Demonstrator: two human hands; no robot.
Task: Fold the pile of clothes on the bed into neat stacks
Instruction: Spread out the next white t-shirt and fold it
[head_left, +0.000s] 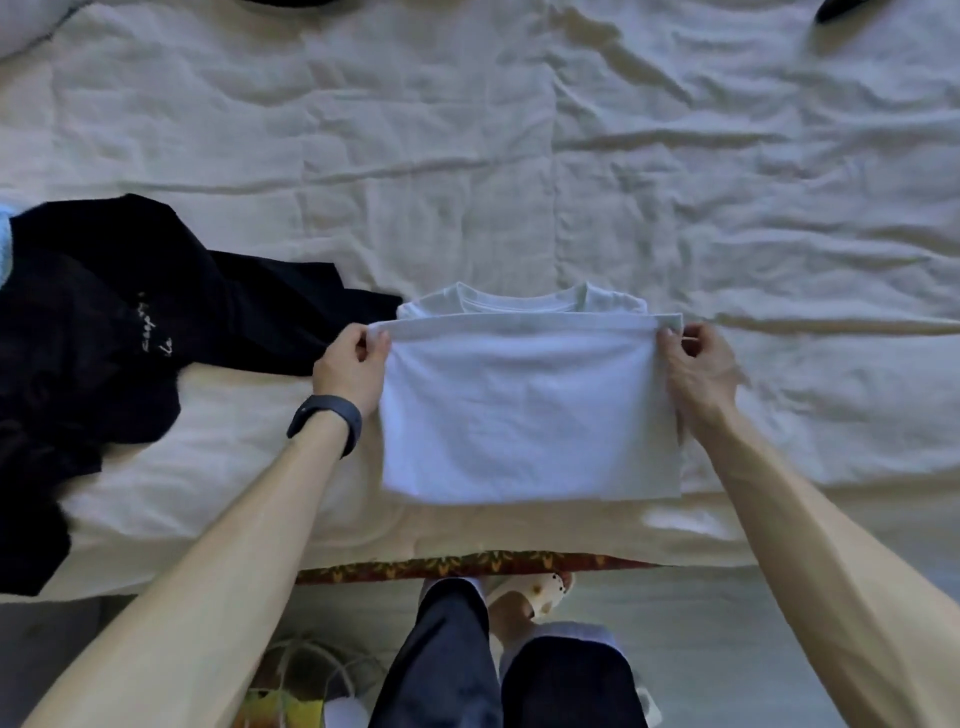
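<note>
White T-shirt (524, 410): sits on the bed (519, 156) close to its near edge, right in front of you. The collar (519, 301) points to the far side, and a doubled-over layer covers most of it, with the far edge just short of the collar.

Left hand (350, 364): your grip is pinched on the left corner of that far edge, thumb on top and fingers curled under.

Right hand (696, 364): same deal on the right corner, grip clamped on the fabric. It's a bit blurry, so I can't make out the exact finger placement.

Edge height: can't tell if the held edge is touching the layer below or is a little off it.

Black clothes (104, 322): a loose heap on the left of the bed. One flap reaches right, up to the shirt's far left corner, passing behind your left hand.

Wristband (327, 418): dark, on your left wrist.

Bed cover: cream and pretty creased all over.

Patterned cloth (467, 566): a red and yellow strip under the bed's near edge.

Down low: your dark trousers (447, 660) and a pale slipper (545, 590) on the floor.
</note>
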